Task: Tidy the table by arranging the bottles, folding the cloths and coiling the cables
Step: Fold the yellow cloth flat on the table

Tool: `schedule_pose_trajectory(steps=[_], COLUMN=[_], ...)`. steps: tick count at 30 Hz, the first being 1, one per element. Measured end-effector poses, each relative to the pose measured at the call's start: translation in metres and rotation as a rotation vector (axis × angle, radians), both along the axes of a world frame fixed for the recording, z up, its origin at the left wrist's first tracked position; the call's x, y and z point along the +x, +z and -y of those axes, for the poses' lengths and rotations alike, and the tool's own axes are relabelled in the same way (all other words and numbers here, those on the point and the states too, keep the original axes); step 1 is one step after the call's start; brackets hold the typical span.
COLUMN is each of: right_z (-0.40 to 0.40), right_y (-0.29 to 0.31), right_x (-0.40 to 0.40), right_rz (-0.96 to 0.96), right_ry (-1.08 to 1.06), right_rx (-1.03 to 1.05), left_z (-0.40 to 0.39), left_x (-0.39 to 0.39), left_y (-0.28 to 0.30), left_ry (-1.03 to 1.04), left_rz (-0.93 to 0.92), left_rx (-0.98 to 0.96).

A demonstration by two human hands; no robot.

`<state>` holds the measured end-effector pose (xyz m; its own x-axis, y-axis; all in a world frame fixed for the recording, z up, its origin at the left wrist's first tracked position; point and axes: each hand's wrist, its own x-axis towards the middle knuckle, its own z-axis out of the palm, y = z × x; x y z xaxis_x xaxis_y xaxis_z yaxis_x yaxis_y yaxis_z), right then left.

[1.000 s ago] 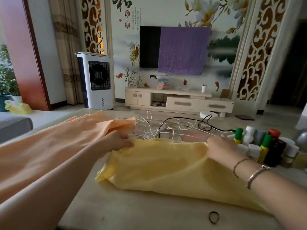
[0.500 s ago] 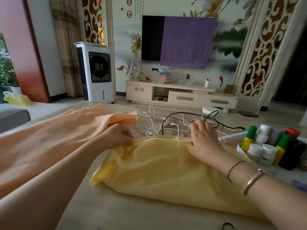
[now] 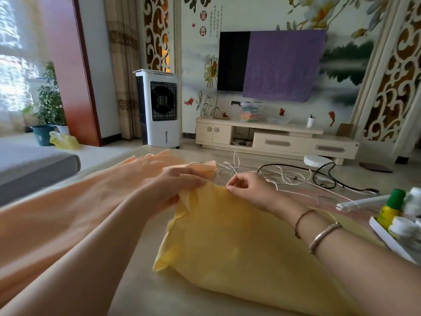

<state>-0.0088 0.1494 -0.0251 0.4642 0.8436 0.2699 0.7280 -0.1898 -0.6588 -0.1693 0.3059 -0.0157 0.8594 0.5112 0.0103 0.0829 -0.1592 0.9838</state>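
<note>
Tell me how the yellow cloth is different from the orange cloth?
The yellow cloth is brighter and both hands pinch its far edge; the orange cloth is paler and nobody holds it. The yellow one lies in the middle, the orange one stretches along the left. Both lie unfolded on the table.

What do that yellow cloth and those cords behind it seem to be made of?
The yellow cloth looks like thin, matte woven fabric, perhaps cotton or a light synthetic: it creases softly and bunches where both hands grip its far edge. The white cords and the black cord look plastic or rubber coated, smooth and slightly shiny, lying in springy loops.
</note>
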Motion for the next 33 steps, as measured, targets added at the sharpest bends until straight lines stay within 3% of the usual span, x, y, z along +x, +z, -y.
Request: schedule_pose_trajectory(steps=[5, 10, 13, 15, 18, 20, 23, 27, 29, 33], right_z=[-0.023, -0.029, -0.029, -0.032, -0.038, -0.041, -0.043, -0.043, -0.042, -0.04], right_y=[-0.008, -0.023, -0.028, -0.027, -0.029, -0.03, -0.033, -0.032, -0.03, -0.023], right_x=[0.004, 0.008, -0.001, -0.011, -0.022, -0.024, -0.026, -0.029, -0.029, -0.026], right_rz=[-0.024, 0.143, 0.311, 0.271, 0.231, 0.289, 0.327, 0.291, 0.237, 0.254], right_ry=[-0.148, -0.295, -0.231, -0.138, -0.084, -0.11, -0.147, -0.21, -0.218, -0.27], right_rx=[0.08, -0.083, -0.024, 0.045, -0.104, -0.226, -0.241, -0.153, -0.136, -0.159], left_z=[-0.005, -0.001, -0.002, -0.003, -0.003, -0.001, 0.002, 0.005, 0.006, 0.002], left_x=[-0.011, -0.009, -0.004, -0.004, -0.009, -0.015, -0.027, -0.048, -0.06, -0.075], left_y=[-0.013, -0.017, -0.019, -0.02, -0.02, -0.02, -0.017, -0.011, -0.01, -0.016], left_ry=[-0.03, 0.066, 0.163, 0.208, 0.22, 0.184, 0.135, -0.005, -0.089, -0.231], left_rz=[-0.243, -0.317, -0.335, -0.308, -0.324, -0.311, -0.317, -0.493, -0.567, -0.627], left_rx=[-0.175, -0.038, 0.039, 0.029, 0.031, 0.024, 0.059, 0.469, 0.568, 0.477])
